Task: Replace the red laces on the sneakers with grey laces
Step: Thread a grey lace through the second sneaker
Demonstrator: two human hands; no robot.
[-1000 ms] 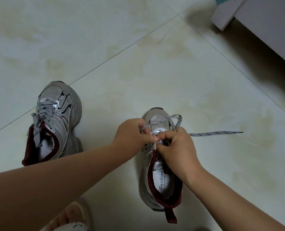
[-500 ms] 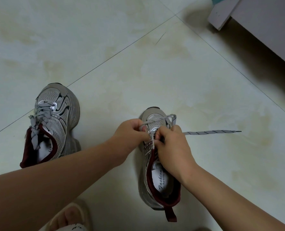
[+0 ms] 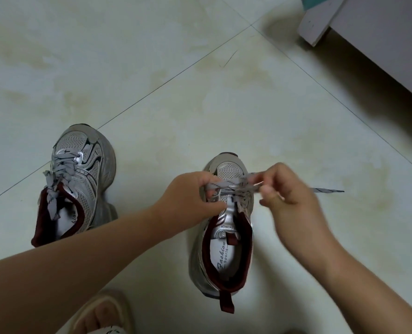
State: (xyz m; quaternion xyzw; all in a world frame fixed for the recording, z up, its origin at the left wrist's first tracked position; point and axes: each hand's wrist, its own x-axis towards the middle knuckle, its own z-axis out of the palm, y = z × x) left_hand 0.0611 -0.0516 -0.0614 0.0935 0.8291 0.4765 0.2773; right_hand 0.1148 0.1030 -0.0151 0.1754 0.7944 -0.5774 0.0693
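My foot: slippered toes point(image 3: 98, 314) nearest me, clear of the work.
Right sneaker point(image 3: 224, 249): on the tile floor point(image 3: 151, 68), heel toward me, only the lowest eyelets threaded.
Left hand point(image 3: 190, 196): fingers curled round the grey lace point(image 3: 229, 184) over the toe end.
Right hand point(image 3: 287, 189): fingertips pinching the same lace (blurred); its tail lies out to the right.
Advice to myself: draw both sides even and flat before the next eyelet.
Left sneaker point(image 3: 79, 179): beside it, already grey-laced.
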